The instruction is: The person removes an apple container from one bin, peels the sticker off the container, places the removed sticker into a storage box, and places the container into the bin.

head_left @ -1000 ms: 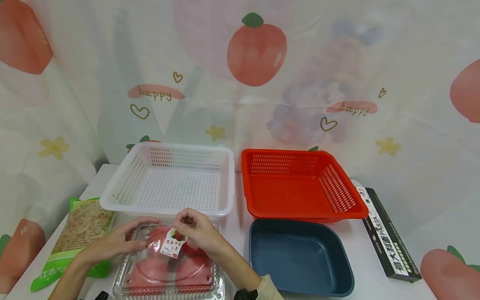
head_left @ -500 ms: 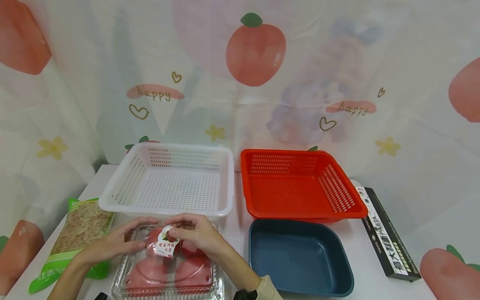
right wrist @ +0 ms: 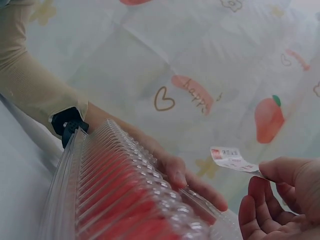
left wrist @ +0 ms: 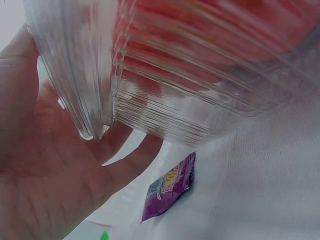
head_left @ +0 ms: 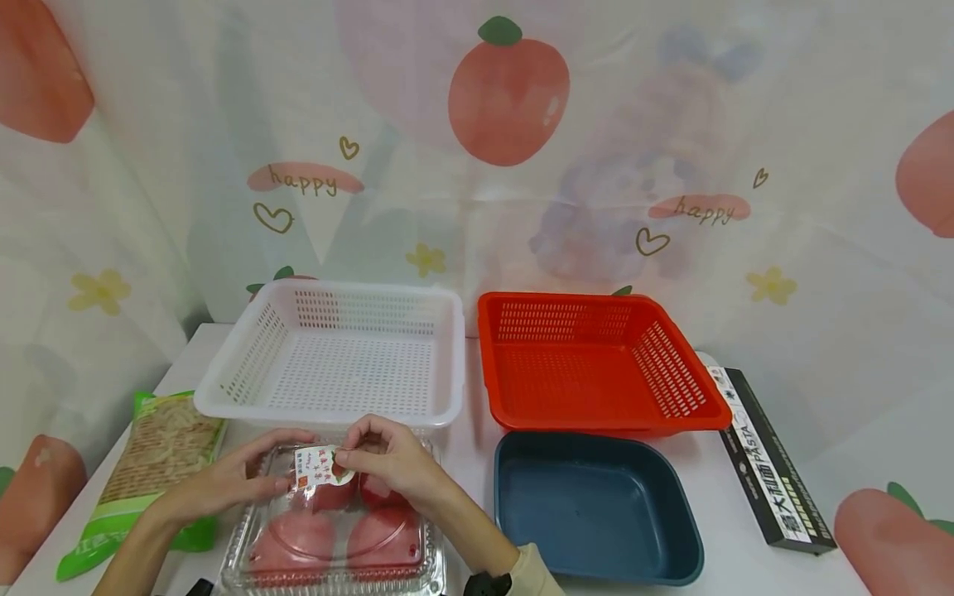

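A clear plastic clamshell box (head_left: 238, 550) holding several round red fruits (head_left: 298, 538) sits at the near edge of the white table. My left hand (head_left: 216, 490) grips its far left corner, thumb over the lid; in the left wrist view the fingers (left wrist: 135, 160) reach round the box's underside. Above the lid, my right hand (head_left: 398, 468) pinches a white printed sticker (head_left: 315, 466) by one end between thumb and forefinger. The sticker points left toward my left thumb in the head view. The right wrist view shows it slightly curled and held clear of the box.
Behind the box stands a white basket (head_left: 212, 406), with a red basket (head_left: 488, 364) to its right. A blue basin (head_left: 596, 517) is right of the box. A green bag (head_left: 152, 472) lies left, a black pasta box (head_left: 775, 463) far right. The left wrist view shows a purple packet (left wrist: 170, 187).
The sticker has swung from hanging down over the lid to pointing left, at about the same height as my right fingertips. My right hand has shifted slightly; the left hand stays at its corner.
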A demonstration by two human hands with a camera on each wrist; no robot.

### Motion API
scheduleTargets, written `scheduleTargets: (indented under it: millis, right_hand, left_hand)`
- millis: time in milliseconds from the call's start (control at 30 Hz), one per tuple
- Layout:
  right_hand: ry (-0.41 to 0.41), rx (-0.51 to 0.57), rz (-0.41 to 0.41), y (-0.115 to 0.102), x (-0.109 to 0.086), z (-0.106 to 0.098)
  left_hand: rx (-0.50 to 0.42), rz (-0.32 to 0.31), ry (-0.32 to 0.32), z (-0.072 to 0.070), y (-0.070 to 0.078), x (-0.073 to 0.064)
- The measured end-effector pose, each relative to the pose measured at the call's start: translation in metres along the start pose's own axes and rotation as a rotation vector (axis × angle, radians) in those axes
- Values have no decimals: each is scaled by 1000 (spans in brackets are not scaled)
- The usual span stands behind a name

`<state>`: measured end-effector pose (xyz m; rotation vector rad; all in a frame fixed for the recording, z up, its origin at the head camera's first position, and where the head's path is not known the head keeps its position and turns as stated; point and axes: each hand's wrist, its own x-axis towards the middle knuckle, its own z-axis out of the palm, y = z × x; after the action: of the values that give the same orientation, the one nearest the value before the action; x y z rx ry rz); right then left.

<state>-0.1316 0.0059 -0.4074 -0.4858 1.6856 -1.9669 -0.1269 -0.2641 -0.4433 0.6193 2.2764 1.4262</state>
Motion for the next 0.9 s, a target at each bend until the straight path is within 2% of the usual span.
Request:
scheduleTargets:
  millis: [233, 367, 500, 733, 900]
  right_hand:
    - [32, 9, 8, 1, 1, 1]
    - [59, -9, 23, -1, 1, 2]
    - [45, -11, 32, -1, 2, 5]
    - [9, -13, 33, 0, 2, 5]
    - [12, -46, 15, 0, 1, 5]
  left_hand:
    - [-16, 27, -6, 0, -3, 1]
    - [-8, 19, 1, 0, -2, 1]
    - [-21, 1, -5, -1, 0, 0]
    - [-27, 25, -17, 0, 1, -1]
    - [-52, -8, -25, 0, 0, 0]
